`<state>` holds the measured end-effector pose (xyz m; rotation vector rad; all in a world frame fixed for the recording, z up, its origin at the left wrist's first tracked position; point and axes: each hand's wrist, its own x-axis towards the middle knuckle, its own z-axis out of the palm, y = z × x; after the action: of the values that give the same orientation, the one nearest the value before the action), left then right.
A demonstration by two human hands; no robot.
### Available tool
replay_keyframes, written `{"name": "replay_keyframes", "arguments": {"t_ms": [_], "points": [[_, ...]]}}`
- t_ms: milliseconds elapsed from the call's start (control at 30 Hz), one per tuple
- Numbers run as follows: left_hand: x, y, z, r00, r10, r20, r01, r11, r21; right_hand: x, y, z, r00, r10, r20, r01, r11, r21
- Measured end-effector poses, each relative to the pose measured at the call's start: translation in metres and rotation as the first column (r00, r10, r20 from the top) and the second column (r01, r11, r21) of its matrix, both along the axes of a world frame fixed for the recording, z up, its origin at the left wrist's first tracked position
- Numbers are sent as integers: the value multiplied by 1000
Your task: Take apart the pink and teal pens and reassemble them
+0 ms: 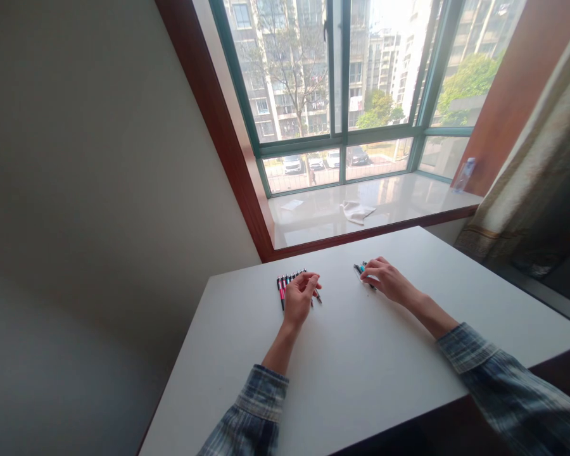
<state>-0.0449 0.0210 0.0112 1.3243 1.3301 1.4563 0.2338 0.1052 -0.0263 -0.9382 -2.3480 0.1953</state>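
Observation:
Several pens lie side by side in a row on the white table, a pink-red one at the left end. My left hand rests over this row and hides much of it. Its fingers are curled in with the thumb against them, and nothing shows between them. Further right, a smaller group of pens, dark with a touch of light blue, lies partly beneath my right hand. The fingers of that hand reach down, closed on a pen; its fingertips are partly hidden.
The white table meets a window ledge with a dark red wooden edge. On the ledge are a crumpled white cloth, a paper and a clear bottle. A curtain hangs at the right; a wall stands left.

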Motion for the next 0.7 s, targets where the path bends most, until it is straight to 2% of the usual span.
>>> {"name": "replay_keyframes", "arguments": {"t_ms": [300, 400, 533, 700], "points": [[1, 0, 2, 1000, 0, 6, 0, 1000, 8, -3, -2, 3, 1000, -5, 24, 5, 1000, -4], [1, -1, 3, 1000, 0, -2, 0, 1000, 2, -4, -3, 6, 998, -39, -49, 39, 999, 15], [1, -2, 3, 1000, 0, -13, 0, 1000, -3, -4, -1, 6, 971, -147, -187, 151, 988, 10], [2, -2, 3, 1000, 1, -10, -1, 1000, -8, -1, 0, 5, 931, -169, -324, 164, 986, -42]]}}
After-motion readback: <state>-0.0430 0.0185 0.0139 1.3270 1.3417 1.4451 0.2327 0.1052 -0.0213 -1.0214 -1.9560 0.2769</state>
